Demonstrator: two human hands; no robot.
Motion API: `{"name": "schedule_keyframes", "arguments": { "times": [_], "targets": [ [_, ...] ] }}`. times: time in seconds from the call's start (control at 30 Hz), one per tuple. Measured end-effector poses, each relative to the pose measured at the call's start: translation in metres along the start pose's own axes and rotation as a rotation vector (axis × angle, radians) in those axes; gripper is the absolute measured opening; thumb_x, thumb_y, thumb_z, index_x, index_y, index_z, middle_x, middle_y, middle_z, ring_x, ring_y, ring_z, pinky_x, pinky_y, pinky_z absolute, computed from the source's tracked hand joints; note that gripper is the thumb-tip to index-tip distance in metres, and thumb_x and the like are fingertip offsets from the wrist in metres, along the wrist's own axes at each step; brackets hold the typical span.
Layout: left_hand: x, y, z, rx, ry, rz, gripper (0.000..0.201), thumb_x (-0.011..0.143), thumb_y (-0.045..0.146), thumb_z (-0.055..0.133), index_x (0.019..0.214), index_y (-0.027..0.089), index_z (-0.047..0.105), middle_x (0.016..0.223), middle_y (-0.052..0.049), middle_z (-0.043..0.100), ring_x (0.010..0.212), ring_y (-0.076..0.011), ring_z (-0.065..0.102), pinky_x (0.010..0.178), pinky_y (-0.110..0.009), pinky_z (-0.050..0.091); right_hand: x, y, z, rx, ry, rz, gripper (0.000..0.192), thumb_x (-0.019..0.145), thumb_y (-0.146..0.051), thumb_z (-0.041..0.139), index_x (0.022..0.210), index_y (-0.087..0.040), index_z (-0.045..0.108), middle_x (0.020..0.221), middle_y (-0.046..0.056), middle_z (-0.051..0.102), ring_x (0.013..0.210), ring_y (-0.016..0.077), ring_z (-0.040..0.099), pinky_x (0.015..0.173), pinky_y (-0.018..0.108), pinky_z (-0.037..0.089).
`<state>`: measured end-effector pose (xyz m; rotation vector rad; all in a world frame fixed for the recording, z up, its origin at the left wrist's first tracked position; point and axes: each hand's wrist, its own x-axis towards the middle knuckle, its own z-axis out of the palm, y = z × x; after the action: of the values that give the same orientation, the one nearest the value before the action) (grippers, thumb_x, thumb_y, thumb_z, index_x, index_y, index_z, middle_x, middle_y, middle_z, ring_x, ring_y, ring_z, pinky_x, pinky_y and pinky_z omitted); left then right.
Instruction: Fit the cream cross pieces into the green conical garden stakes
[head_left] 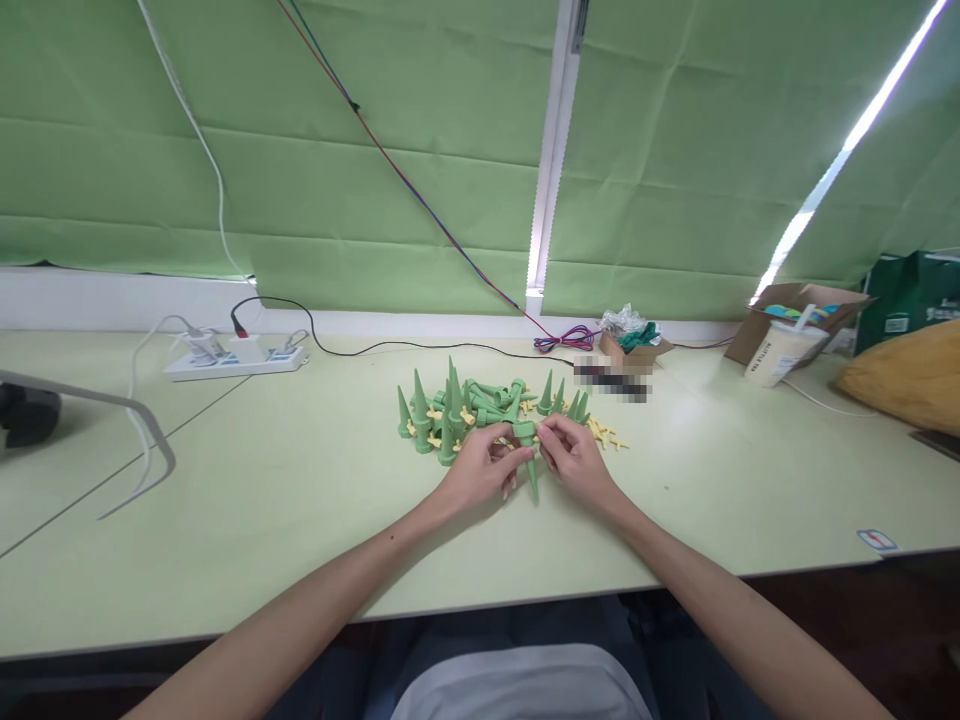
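Note:
Both hands meet over the pale green table (300, 520) just in front of a pile of green plastic spikes (457, 405). My left hand (480, 470) pinches the head of one green spike (529, 455), whose point hangs down toward me. My right hand (574, 455) has its fingertips at the same spike's head, touching it from the right. Small yellow plastic pieces (604, 435) lie scattered among and to the right of the pile. Several spikes stand upright with tips up, others lie on their sides.
A white power strip (232, 357) with plugs and cables sits at the back left. A small cardboard box (636, 348) with plastic wrap, a paper cup (780, 352), a larger cardboard box (802, 305) and a yellow bag (907, 375) stand at the back right. Green blinds (375, 150) hang behind.

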<state>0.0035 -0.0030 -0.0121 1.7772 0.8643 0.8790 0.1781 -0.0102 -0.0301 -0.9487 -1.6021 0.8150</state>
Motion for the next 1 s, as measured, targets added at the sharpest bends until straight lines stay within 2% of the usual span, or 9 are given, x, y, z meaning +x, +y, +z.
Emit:
{"name": "schedule_keyframes", "arguments": {
  "times": [0.23,0.37,0.53,0.7,0.8,0.9,1.0],
  "targets": [
    [0.003,-0.002,0.0,0.315,0.141,0.172,0.034,0.088,0.04,0.055,0.068,0.019,0.037,0.061,0.003,0.045,0.054,-0.0118,0.05,0.05,-0.024,0.039,0.002,-0.001,-0.001,0.09,-0.015,0.018,0.033,0.094,-0.045,0.049,0.073,-0.019,0.049,0.048,-0.008,0.038,0.04,0.0074,0.032,0.043,0.023,0.025],
    [0.004,-0.009,-0.002,0.437,0.172,0.274,0.029,0.089,0.036,0.055,0.069,0.017,0.044,0.073,0.001,0.046,0.059,-0.0107,0.047,0.052,-0.023,0.038,0.003,-0.001,-0.001,0.137,-0.034,0.048,0.035,0.093,-0.046,0.05,0.071,-0.019,0.049,0.044,-0.008,0.039,0.037,0.007,0.032,0.041,0.023,0.025],
    [0.004,-0.013,-0.003,0.465,0.173,0.353,0.012,0.089,0.029,0.055,0.085,0.017,0.057,0.088,-0.003,0.053,0.065,-0.0107,0.05,0.056,-0.022,0.041,0.004,0.0,-0.001,0.174,-0.062,0.089,0.035,0.092,-0.047,0.052,0.071,-0.019,0.05,0.043,-0.008,0.039,0.035,0.0066,0.031,0.039,0.023,0.024],
    [0.004,-0.008,0.0,0.419,0.204,0.253,0.018,0.088,0.033,0.055,0.1,0.018,0.057,0.088,-0.003,0.058,0.062,-0.0105,0.052,0.054,-0.022,0.042,0.004,-0.001,0.001,0.171,-0.034,0.069,0.034,0.092,-0.047,0.052,0.073,-0.02,0.049,0.045,-0.008,0.039,0.036,0.0069,0.033,0.039,0.022,0.025],
    [0.003,-0.006,0.001,0.308,0.206,0.138,0.024,0.085,0.039,0.059,0.097,0.019,0.053,0.078,0.0,0.058,0.055,-0.0099,0.052,0.05,-0.022,0.042,0.003,-0.001,0.001,0.136,-0.004,0.043,0.032,0.093,-0.046,0.052,0.075,-0.019,0.05,0.046,-0.008,0.04,0.037,0.0071,0.034,0.04,0.022,0.027],
    [0.004,-0.007,0.0,0.09,0.086,0.015,0.028,0.087,0.047,0.055,0.087,0.018,0.051,0.065,0.002,0.055,0.044,-0.0099,0.051,0.043,-0.022,0.042,0.003,0.0,0.001,0.111,0.021,0.02,0.03,0.094,-0.045,0.05,0.077,-0.02,0.051,0.048,-0.007,0.041,0.039,0.0074,0.035,0.041,0.022,0.027],
    [0.006,-0.008,0.0,-0.16,-0.041,-0.106,0.04,0.09,0.054,0.047,0.079,0.016,0.052,0.056,0.001,0.053,0.042,-0.0128,0.054,0.04,-0.024,0.044,0.002,-0.001,0.0,0.078,0.051,-0.002,0.029,0.095,-0.044,0.049,0.079,-0.02,0.05,0.052,-0.006,0.041,0.041,0.0078,0.036,0.042,0.022,0.028]
  ]
}}
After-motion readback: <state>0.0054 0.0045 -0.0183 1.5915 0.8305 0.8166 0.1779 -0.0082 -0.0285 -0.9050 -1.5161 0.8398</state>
